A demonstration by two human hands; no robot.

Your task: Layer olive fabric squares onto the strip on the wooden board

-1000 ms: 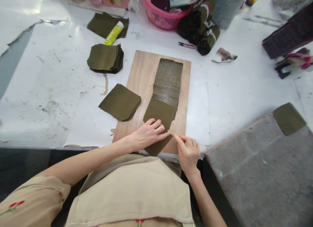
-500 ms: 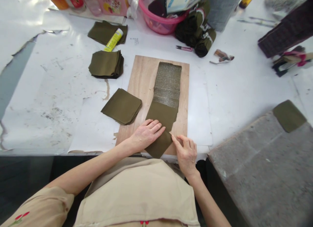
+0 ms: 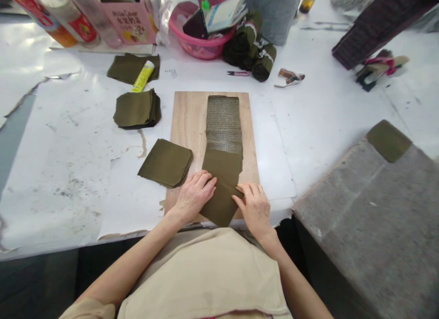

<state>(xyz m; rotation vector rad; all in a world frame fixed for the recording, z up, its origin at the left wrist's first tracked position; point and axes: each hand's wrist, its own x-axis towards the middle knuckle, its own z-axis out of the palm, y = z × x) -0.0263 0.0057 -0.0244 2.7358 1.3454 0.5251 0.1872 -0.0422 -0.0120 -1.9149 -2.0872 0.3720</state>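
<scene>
An olive fabric piece [image 3: 221,204] lies at the near end of a row of overlapping olive pieces on a wooden board [image 3: 185,122]. My left hand [image 3: 195,196] grips its left edge, fingers curled on top and the thumb hidden. At the opposite edge, my right hand [image 3: 255,207] pinches the fabric between thumb and fingers. Beyond them, the row's far pieces [image 3: 223,120] show narrow bands with a greyish, shiny coating. A stack of olive pieces [image 3: 166,163] rests partly on the board, left of my left hand.
Farther left sit another fabric stack [image 3: 133,108] and a yellow tube [image 3: 143,76] on more fabric. A pink basket [image 3: 202,49], dark green rolls [image 3: 264,65] and thread snips [image 3: 238,73] are at the back. One olive piece [image 3: 389,140] lies on a grey board [image 3: 370,209] at right.
My left hand has moved from lying flat across the fabric to its left edge. The near piece has turned and shows more of its surface. The camera view has shifted.
</scene>
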